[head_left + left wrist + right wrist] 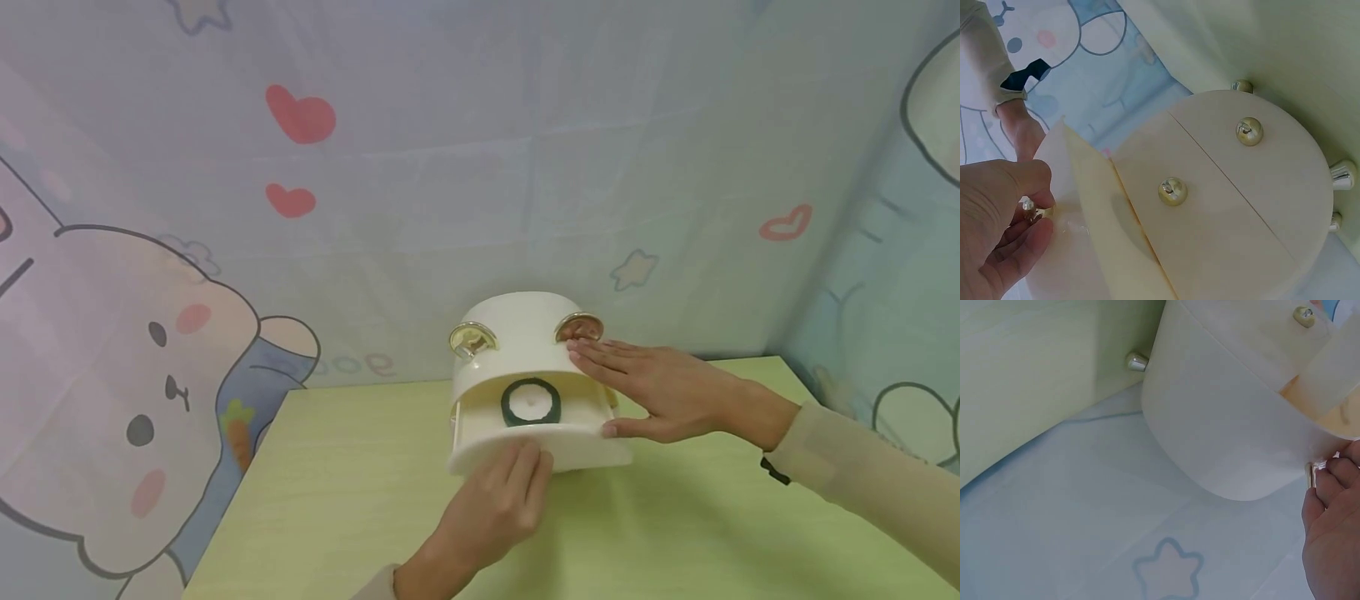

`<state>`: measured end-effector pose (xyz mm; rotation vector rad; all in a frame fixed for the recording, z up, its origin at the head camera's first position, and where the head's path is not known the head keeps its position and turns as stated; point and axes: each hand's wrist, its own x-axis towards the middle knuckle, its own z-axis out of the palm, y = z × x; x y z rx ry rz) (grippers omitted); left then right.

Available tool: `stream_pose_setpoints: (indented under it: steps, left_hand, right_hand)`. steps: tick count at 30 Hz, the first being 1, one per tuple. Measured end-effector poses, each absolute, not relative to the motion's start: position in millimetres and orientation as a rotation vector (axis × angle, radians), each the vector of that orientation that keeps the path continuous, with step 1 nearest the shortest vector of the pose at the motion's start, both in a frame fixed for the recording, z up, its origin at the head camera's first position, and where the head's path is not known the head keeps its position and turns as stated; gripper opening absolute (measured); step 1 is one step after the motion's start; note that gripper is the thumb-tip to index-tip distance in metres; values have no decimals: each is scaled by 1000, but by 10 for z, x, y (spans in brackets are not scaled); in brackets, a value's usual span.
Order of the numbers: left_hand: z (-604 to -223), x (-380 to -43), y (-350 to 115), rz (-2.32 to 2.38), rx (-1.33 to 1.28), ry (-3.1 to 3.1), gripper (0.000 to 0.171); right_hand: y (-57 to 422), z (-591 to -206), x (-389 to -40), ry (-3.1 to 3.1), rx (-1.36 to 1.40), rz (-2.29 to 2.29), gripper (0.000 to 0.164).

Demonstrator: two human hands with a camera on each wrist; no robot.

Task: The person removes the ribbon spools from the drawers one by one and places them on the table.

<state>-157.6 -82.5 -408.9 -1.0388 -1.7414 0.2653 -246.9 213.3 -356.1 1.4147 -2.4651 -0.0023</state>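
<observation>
A white rounded drawer box [517, 362] with two gold-rimmed ear-shaped pieces stands at the table's far side. Its upper drawer [547, 450] is pulled out and holds a dark green ring [557, 406] with a white centre. At the drawer front, my left hand [495, 504] pinches a gold knob [1044, 213], partly hidden by the fingers in the left wrist view. Two more gold knobs, one of them this knob [1172, 191], sit on the box's front below. My right hand [663, 392] lies with extended fingers against the box's right side, fingertips by the right ear piece [580, 327].
The box is on a pale green table [337, 492], near its back edge. Behind it hangs a printed cloth [465, 192] with hearts, stars and cartoon animals. Small gold feet or knobs [1137, 362] stick out from the box's outside.
</observation>
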Motion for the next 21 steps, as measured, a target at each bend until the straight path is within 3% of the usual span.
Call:
stream_pose_setpoints:
  steps: [10, 21]
  left_hand:
    - [-4107, -1469, -853, 262, -1059, -1716, 26]
    - [-4134, -1362, -858, 240, -1099, -1690, 29]
  right_hand:
    - [2131, -3547, -2466, -2546, 1380, 16, 66]
    - [2127, -3537, -2448, -2634, 1347, 57, 64]
